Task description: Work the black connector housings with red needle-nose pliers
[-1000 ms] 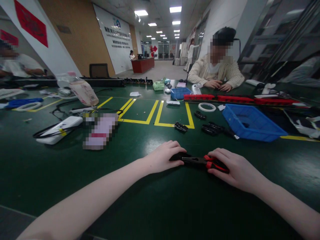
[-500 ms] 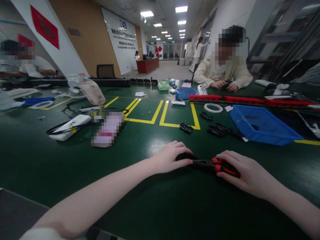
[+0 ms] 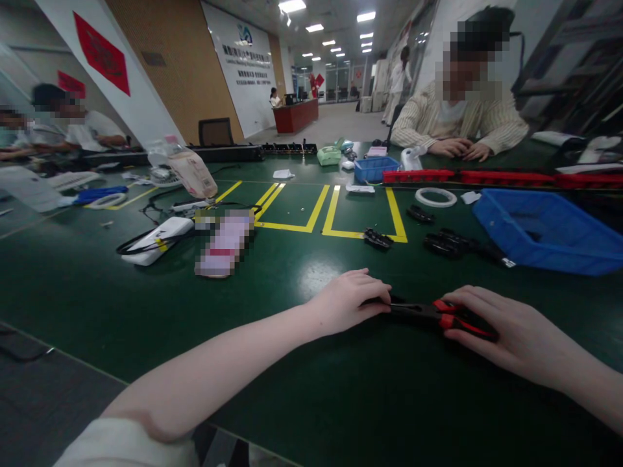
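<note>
My left hand is closed, fingertips pinched on a small black part that the fingers mostly hide. My right hand wraps round the red-and-black handles of a pair of pliers. Their long dark jaws point left and reach my left fingertips, beside the black part; whether they grip it I cannot tell. Both hands are low over the green table. Beyond them lie several similar black parts, one on the yellow tape and a cluster farther right.
A large blue bin stands at the right, near a white ring and a red rail. On the left are a phone, a white device with a black cord, and a tilted bottle. Another person sits opposite.
The view has shifted, so the table things appear farther right. My right hand and the pliers have moved slightly rightward from my left hand. Less of the black part shows.
</note>
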Demonstrator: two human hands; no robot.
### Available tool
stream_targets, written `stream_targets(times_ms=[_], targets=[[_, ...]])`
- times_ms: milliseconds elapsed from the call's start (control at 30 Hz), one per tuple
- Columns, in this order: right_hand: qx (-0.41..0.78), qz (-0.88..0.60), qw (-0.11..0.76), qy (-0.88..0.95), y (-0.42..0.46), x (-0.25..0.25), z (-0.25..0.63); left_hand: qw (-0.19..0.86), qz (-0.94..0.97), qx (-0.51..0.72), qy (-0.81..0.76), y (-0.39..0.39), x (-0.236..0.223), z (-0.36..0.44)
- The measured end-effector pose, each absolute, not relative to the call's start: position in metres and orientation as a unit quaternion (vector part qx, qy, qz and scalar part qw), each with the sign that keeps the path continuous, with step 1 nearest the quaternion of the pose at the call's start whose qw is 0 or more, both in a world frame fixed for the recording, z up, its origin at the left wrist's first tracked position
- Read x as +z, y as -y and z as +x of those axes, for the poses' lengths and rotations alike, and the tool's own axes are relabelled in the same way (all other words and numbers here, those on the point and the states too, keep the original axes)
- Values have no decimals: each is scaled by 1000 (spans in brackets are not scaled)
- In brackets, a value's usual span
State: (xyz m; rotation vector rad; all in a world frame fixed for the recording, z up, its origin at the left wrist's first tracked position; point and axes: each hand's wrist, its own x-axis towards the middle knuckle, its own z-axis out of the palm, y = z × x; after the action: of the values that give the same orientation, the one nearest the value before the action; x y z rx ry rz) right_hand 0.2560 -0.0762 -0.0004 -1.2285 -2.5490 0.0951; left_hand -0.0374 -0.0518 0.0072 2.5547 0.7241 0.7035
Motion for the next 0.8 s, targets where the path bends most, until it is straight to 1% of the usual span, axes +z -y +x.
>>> stream_targets(times_ms=[300, 467, 567, 700, 800], targets=[[83, -443, 156, 879, 77, 1, 255, 118, 950, 197, -212, 46, 7, -47], [126, -473, 206, 847, 83, 3, 249, 114, 953, 183, -213, 46, 12, -47], [138, -480, 217, 839, 86, 7, 243, 117, 953, 178, -215, 46, 12, -47], [135, -487, 212, 837, 87, 10, 242, 115, 954, 173, -215, 45, 11, -47], [91, -478, 193, 852, 83, 3, 250, 113, 954, 159, -226, 44, 10, -48]])
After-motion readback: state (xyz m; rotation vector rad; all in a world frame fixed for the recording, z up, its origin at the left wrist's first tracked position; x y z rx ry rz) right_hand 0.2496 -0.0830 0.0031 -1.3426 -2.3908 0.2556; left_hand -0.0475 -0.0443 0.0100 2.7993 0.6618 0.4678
